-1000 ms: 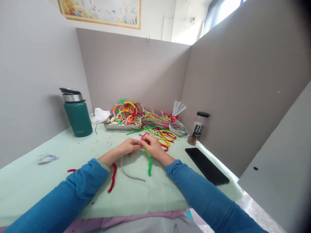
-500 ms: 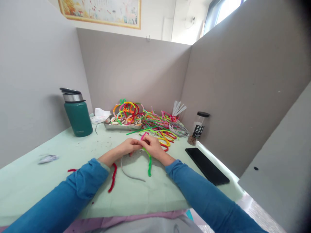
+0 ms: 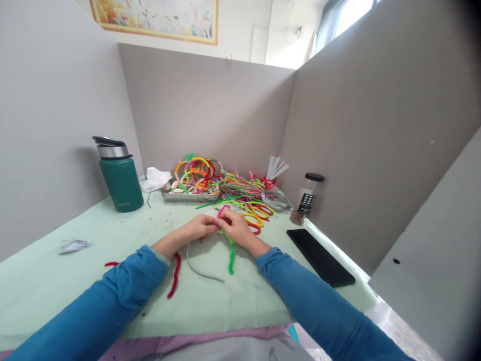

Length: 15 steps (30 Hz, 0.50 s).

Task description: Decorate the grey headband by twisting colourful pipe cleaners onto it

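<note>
My left hand is closed in a pinch, its fingertips meeting those of my right hand above the table. A thin grey wire comes out below my left hand and curves toward me. From my right hand's pinch hangs a green pipe cleaner, lighter green near the fingers. A pink pipe cleaner shows in a bent shape just beyond the fingers. How wire and pipe cleaners join is hidden by my fingers. Near my left wrist lies a red pipe cleaner.
Behind my hands stand a metal tray with small pieces and bent pipe-cleaner shapes, a heap of pipe cleaners and a grey wire coil. A green bottle is left; a clear jar and black phone are right.
The free end of the grey wire has shifted very slightly. Both hands keep the same pinch in the same place.
</note>
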{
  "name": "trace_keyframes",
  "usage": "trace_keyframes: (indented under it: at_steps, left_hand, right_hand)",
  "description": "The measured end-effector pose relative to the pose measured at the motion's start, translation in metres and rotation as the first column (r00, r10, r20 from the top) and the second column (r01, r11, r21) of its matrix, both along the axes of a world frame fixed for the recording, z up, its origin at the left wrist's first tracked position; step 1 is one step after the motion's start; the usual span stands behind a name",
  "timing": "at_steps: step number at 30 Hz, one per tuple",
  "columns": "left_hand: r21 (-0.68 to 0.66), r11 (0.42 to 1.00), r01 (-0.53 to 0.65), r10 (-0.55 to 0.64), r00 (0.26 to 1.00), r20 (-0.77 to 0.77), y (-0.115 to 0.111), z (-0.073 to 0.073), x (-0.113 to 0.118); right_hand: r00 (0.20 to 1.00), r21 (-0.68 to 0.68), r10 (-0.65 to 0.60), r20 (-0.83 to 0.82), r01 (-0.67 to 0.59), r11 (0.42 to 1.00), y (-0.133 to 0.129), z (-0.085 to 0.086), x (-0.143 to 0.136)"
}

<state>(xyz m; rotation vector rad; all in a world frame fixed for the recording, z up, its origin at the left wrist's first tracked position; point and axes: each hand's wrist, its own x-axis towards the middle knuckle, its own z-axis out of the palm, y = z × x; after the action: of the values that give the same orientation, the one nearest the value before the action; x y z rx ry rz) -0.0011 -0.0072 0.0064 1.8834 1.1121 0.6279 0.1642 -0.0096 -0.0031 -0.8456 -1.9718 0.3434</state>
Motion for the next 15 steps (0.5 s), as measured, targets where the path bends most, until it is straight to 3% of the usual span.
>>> trace_keyframes:
  at_steps: [15]
  left_hand:
    - [-0.008, 1.0, 0.02, -0.02, 1.0, 0.0, 0.0014, -0.0016, -0.0007]
  right_hand:
    - [1.0, -0.023, 0.006, 0.022, -0.005, 1.0, 0.0, 0.0001, 0.0005]
